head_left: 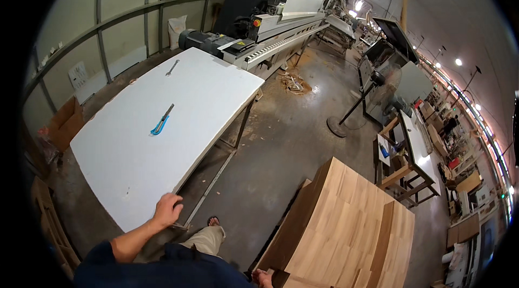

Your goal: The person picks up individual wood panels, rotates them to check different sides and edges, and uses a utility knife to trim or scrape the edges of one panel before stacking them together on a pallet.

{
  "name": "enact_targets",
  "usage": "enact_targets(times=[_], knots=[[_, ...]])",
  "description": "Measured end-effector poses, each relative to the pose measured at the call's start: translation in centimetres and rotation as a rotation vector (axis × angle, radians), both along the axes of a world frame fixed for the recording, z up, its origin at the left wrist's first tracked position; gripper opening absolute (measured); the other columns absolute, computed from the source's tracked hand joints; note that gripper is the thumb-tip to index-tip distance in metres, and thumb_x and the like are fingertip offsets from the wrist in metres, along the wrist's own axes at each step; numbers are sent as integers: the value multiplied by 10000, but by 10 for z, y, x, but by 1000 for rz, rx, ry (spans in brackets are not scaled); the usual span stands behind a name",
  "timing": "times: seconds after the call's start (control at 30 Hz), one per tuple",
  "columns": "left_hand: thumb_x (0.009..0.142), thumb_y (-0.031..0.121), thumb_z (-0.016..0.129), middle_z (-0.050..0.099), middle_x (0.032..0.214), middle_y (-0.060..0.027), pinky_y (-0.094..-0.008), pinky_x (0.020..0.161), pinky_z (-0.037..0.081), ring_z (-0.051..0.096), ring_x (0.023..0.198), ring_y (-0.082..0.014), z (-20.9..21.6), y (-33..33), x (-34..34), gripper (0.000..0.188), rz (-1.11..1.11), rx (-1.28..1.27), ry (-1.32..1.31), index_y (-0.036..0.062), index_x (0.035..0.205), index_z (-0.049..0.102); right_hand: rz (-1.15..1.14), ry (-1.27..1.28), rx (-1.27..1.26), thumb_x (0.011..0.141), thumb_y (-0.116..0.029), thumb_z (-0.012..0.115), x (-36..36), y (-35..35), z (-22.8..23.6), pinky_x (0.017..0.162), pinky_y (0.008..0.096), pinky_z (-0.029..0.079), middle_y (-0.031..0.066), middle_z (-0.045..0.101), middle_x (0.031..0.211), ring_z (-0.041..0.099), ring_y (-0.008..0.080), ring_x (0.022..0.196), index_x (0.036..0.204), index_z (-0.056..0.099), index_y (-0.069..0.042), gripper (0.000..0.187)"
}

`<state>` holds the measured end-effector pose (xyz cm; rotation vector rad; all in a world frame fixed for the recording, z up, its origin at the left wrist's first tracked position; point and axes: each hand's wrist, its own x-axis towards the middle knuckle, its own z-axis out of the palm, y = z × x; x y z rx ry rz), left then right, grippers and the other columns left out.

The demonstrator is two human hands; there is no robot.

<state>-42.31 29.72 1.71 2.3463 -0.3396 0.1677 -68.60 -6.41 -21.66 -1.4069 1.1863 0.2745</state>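
Note:
My left hand (167,209) rests with spread fingers on the near corner of a big white panel (200,93) that lies on a metal-legged table. A blue-handled utility knife (162,120) lies on the panel's middle, well beyond the hand. Farther back on the panel lies a metal wrench (172,67). A stack of light wooden boards (346,223) stands at my right, close to my leg (208,239). My right hand is out of view.
A long grey and white edge-banding machine (270,23) runs beyond the table's far end, with wood scraps (294,83) on the concrete floor beside it. A standing fan (378,88) and a worktable (416,153) are at the right. A cardboard box (65,123) sits left.

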Motion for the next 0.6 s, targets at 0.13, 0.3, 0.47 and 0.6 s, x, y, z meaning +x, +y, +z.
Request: enact_targets(times=[0.13,0.3,0.47,0.6], knots=[[728,167,635,435,1206,-247,-448,970,316,370,1146,-415,-14,-14,73,427,53,141,-102,-33,1092,538,24,21,-3,764,-158,601,41,-12,13,469,307,384,52,523,566,474,139,494,658,557,-60,151],[777,310,614,281,1340,-296,-530,1036,173,227,1262,-445,-57,-26,151,610,196,299,-52,-33,1245,428,156,42,1,779,-167,584,100,-26,24,524,317,400,65,552,622,501,145,556,721,575,-49,132],[808,400,563,216,1389,-295,-580,1044,77,151,1307,-442,-53,-40,197,663,201,425,-50,-21,1291,392,253,61,-20,795,-177,567,153,-42,48,579,326,416,79,580,677,527,150,618,785,593,-39,141],[828,398,533,208,1397,-291,-576,1049,62,139,1315,-432,-49,-37,235,646,250,400,-9,-18,1299,386,355,52,-28,808,-185,554,190,-55,62,623,334,430,89,603,721,549,154,667,835,608,-30,166]])
